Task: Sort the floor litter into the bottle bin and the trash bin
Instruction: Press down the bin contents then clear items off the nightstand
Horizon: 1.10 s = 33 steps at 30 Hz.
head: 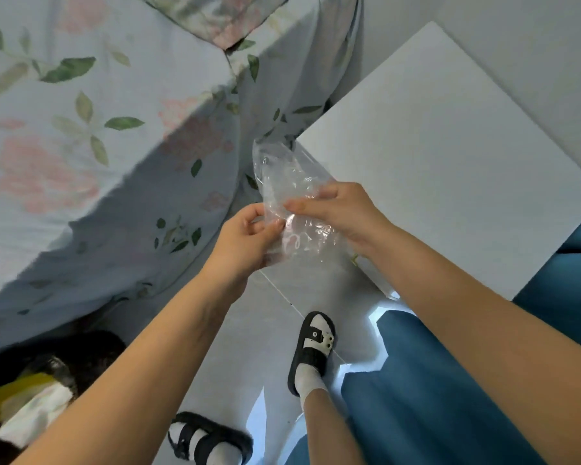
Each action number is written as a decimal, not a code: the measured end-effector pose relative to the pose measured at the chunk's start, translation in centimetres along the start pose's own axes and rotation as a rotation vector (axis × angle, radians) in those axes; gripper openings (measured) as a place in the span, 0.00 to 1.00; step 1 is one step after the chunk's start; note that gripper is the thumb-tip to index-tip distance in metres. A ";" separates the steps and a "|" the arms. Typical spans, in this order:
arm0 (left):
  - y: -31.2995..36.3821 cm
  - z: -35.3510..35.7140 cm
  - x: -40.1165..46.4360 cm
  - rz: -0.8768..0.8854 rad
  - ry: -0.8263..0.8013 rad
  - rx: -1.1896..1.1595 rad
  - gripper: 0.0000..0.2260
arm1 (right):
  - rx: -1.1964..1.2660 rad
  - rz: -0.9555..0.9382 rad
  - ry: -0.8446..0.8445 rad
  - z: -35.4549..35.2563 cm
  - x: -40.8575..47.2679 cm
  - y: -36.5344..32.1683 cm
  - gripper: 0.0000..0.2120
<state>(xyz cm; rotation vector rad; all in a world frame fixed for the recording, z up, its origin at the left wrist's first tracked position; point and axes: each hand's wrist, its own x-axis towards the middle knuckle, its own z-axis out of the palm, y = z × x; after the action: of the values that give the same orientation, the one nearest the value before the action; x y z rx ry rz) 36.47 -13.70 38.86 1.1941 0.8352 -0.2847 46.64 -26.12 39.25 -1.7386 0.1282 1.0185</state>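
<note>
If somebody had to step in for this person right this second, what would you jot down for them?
Left hand: pinching the near edge of a clear plastic bag.
Right hand: gripping the same bag from the other side, thumb on top.
The bag is held up in the air beside the floral bedsheet and a white board.
A black-lined bin with yellow and white litter sits at lower left.
Done: bag picked up.
Left: drop it in the right bin; no second bin shows here.
</note>
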 end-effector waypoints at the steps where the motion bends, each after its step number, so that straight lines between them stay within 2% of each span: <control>1: -0.2 -1.1 -0.3 -0.001 -0.008 -0.035 0.06 | -0.044 -0.025 0.029 1.3 0.2 0.1 0.20; 4: -0.9 -4.9 -1.6 -0.044 0.042 -0.163 0.09 | -0.059 -0.036 0.096 5.4 0.5 0.3 0.28; 8: -3.0 -11.6 -4.6 -0.105 0.058 -0.297 0.24 | -0.163 -0.120 0.015 12.2 -0.2 0.7 0.39; 10: -4.3 -14.9 -6.6 -0.065 0.106 -0.296 0.18 | -0.244 -0.193 -0.070 16.3 -1.3 0.9 0.34; 13: -6.2 -19.7 -9.6 -0.043 0.245 -0.300 0.09 | -0.298 -0.278 -0.281 22.5 -3.4 1.1 0.15; 15: -7.2 -22.9 -11.6 -0.032 0.357 -0.330 0.06 | -0.256 -0.190 -0.456 26.0 -4.7 1.0 0.11; 17: -8.3 -26.1 -13.9 0.010 0.454 -0.337 0.07 | -0.080 0.087 -0.661 28.8 -5.8 0.8 0.10; 19: -9.8 -29.1 -16.3 0.077 0.508 -0.313 0.06 | 0.084 0.352 -0.738 31.6 -6.6 0.9 0.18; 20: -10.3 -29.9 -17.2 0.114 0.519 -0.277 0.06 | 0.084 0.420 -0.733 32.5 -6.8 1.2 0.23; 22: -11.9 -32.3 -19.5 0.180 0.558 -0.169 0.08 | -0.077 0.470 -0.756 35.6 -7.8 2.5 0.28; 25: -14.4 -35.6 -22.8 0.232 0.541 -0.025 0.17 | -0.313 0.448 -0.842 40.3 -10.2 4.8 0.23; 27: -16.2 -37.3 -24.7 0.198 0.525 -0.028 0.22 | -0.399 0.390 -0.872 42.9 -11.4 6.2 0.18; 28: -17.3 -38.3 -25.5 0.161 0.533 -0.109 0.22 | -0.448 0.327 -0.863 44.2 -12.0 6.7 0.16; 29: -18.1 -39.2 -26.3 0.110 0.510 -0.293 0.18 | -0.508 0.241 -0.832 45.3 -12.3 7.2 0.14; 30: -18.9 -40.1 -27.1 0.055 0.441 -0.548 0.13 | -0.572 0.148 -0.794 46.5 -12.6 7.7 0.12; 31: -19.7 -41.0 -27.9 0.004 0.370 -0.771 0.13 | -0.629 0.062 -0.770 47.6 -12.9 8.0 0.12; 32: -20.4 -41.8 -28.6 -0.023 0.324 -0.904 0.16 | -0.668 -0.009 -0.767 48.8 -13.3 8.4 0.11; 33: -21.3 -42.5 -29.0 -0.045 0.318 -0.884 0.16 | -0.690 -0.060 -0.781 49.9 -13.6 8.8 0.11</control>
<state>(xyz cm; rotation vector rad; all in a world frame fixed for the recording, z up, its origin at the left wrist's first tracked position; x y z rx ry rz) -13.90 10.09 39.16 0.3874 1.1014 0.2416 5.22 6.02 38.66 -1.7655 -0.8530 1.7517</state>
